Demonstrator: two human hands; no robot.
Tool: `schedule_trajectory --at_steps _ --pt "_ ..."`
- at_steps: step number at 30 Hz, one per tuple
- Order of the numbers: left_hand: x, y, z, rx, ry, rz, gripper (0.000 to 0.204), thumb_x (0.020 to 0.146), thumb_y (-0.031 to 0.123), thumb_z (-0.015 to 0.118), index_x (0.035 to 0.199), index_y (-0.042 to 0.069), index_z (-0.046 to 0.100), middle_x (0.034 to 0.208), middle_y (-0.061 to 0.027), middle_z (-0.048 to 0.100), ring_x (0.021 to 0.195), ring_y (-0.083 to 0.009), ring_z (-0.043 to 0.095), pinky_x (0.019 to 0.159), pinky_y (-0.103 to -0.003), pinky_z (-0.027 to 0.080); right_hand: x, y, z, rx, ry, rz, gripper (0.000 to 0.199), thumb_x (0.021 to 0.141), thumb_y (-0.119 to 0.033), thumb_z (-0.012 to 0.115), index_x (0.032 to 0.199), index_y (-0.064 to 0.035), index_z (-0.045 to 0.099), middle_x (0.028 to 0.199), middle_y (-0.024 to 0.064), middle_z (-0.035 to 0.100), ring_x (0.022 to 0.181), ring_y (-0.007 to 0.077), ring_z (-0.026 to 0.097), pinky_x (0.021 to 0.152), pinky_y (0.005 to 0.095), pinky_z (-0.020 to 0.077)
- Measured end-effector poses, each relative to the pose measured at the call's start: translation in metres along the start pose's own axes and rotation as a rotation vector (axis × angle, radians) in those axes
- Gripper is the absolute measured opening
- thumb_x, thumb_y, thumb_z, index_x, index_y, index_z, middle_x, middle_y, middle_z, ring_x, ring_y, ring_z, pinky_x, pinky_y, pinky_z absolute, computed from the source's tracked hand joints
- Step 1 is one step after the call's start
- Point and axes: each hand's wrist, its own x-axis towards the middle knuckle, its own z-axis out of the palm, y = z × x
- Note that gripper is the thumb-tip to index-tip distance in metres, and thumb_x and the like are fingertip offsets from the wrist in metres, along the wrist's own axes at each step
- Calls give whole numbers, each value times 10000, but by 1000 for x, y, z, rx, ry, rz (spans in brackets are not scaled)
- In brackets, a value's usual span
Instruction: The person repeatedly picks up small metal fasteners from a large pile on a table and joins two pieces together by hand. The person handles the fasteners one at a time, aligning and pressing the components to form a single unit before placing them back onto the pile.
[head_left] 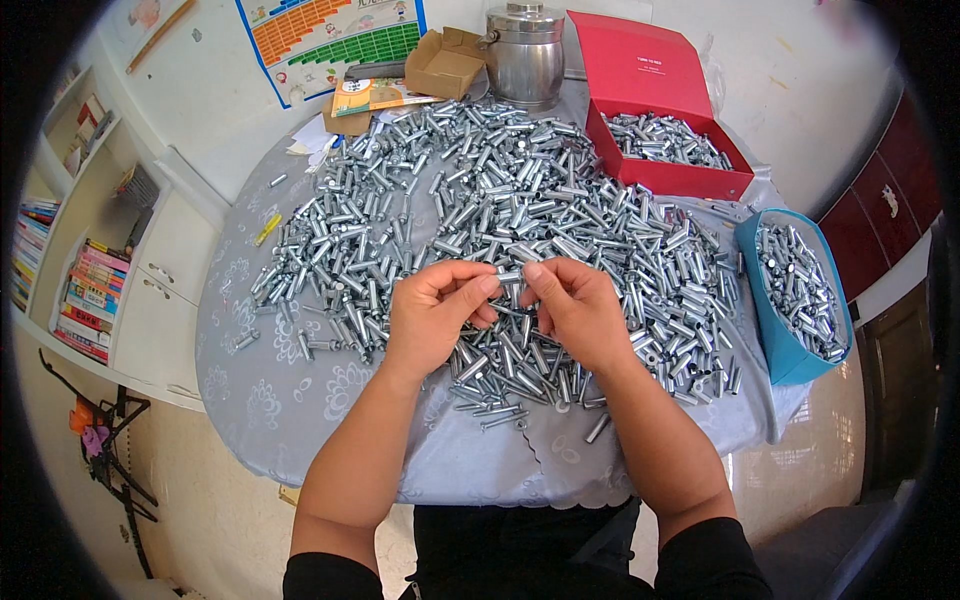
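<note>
A big heap of shiny metal sleeve anchors (520, 190) spreads over the table, loose bolts and short tubes among them. Above its near part, my left hand (440, 305) and my right hand (577, 308) meet at the fingertips. Pinched between them is one silvery sleeve anchor (510, 274), lying roughly level. Thumb and forefinger of each hand close on one of its ends, so the ends are mostly hidden. The other fingers curl beneath.
A red box (690, 180) with its lid up holds more anchors at the back right. At the right edge stands a blue bin (777, 340) full of them. A metal pot (524, 60) and a cardboard box (440, 65) sit behind. The grey tablecloth (250, 400) has a yellow marker (267, 230) on it.
</note>
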Motion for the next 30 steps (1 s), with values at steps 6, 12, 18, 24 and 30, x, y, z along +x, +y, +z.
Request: schedule_trajectory --at_steps 6,12,18,24,30 --pt "2 -3 -1 -33 -17 -15 194 903 69 635 1075 -19 659 888 -96 702 683 -129 656 613 -256 563 1 7 1 12 20 -96 172 915 -86 630 1073 -19 653 755 -11 603 571 41 523 485 189 406" --pt "3 -4 -4 -63 -45 3 218 911 56 614 1112 -25 645 947 -105 703 709 -129 657 638 -262 569 3 8 2 61 42 -81 173 916 -75 624 1079 -26 652 750 -6 598 576 41 537 473 184 400" --pt "2 -1 -3 -62 -42 -17 212 918 78 613 1102 -23 645 942 -108 704 699 -129 657 627 -264 567 3 10 2 32 40 -102 161 947 -153 601 990 -4 641 735 13 604 524 50 532 447 193 399" --pt "3 -4 -4 -80 -41 -12 208 920 99 619 1089 -20 645 910 -104 703 684 -136 660 610 -262 564 3 6 -1 6 32 -28 200 960 -191 582 964 1 635 732 24 612 503 57 532 436 200 407" --pt "3 -4 -5 -79 -31 -3 198 924 108 619 1075 -17 646 889 -105 701 674 -133 660 604 -258 563 3 5 1 6 31 -39 207 961 -201 580 995 -5 638 754 27 618 502 58 530 439 201 414"
